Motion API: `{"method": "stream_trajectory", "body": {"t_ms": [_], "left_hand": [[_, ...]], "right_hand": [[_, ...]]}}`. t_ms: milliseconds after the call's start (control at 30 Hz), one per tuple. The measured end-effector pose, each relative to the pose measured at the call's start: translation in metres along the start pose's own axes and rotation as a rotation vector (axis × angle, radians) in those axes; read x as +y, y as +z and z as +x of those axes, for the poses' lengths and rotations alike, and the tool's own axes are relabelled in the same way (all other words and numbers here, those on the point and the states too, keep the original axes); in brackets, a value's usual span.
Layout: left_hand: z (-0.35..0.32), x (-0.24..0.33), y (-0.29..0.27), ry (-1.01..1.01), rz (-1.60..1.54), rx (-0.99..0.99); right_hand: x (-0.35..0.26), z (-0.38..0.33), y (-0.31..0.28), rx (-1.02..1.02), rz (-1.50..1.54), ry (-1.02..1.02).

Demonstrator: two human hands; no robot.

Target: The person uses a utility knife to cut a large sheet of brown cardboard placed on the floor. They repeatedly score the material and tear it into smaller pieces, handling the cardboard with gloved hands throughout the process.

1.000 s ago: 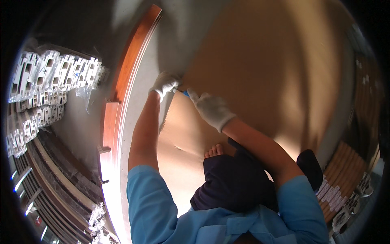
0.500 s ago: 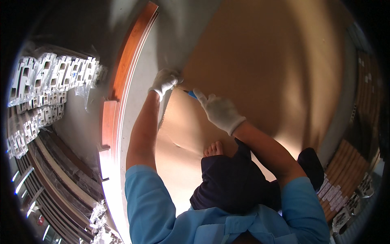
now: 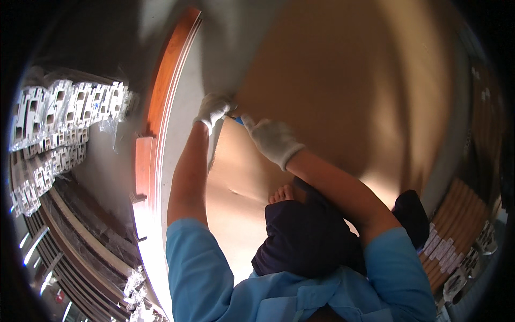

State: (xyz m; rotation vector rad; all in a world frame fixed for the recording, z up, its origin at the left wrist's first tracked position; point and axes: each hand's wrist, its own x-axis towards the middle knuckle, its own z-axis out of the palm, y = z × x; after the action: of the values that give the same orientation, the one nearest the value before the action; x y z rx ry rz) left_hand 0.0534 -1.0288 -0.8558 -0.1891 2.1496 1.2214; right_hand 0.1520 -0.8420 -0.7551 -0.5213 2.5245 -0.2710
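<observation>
Left hand, in a white glove: fingers bent inward, in shadow, at the left edge of the cardboard sheet. Whether they pinch that edge or only rest on it, cannot tell; the undersides are hidden.

Right hand, also white-gloved: fingers closed around a small blue tool, index finger stretched along it toward the left hand. Most of the tool is inside the grip. A short blue length shows past the fingertips, with a thin dark tip beyond it, just beside the left fingers. Tip too small to tell its exact form.

Cardboard: large, brown, flat on the grey floor, reaching from under the person to the upper part of the view. Far portion dim, with soft bands of light toward the right; near portion brightly lit. Short crease left of the bare foot. Left edge runs up to the left hand.

Left of the sheet, a long reddish-brown profile with pale grooved sides. Farther left, plastic-wrapped white profiles, stacked, hollow ends showing. At right, a stack of brown lengths.
</observation>
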Motion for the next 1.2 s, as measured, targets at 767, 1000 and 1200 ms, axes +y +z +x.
{"method": "stream_trajectory", "body": {"t_ms": [767, 1000, 1200], "left_hand": [[-0.001, -0.022, -0.005, 0.091, 0.028, 0.065], [-0.028, 0.016, 0.037, 0.409, 0.974, 0.563], [-0.116, 0.056, 0.252, 0.982, 0.711, 0.174]], "right_hand": [[0.168, -0.255, 0.039, -0.242, -0.179, 0.191], [0.208, -0.315, 0.033, -0.297, -0.217, 0.277], [0.193, -0.297, 0.055, -0.135, -0.224, 0.306]]}}
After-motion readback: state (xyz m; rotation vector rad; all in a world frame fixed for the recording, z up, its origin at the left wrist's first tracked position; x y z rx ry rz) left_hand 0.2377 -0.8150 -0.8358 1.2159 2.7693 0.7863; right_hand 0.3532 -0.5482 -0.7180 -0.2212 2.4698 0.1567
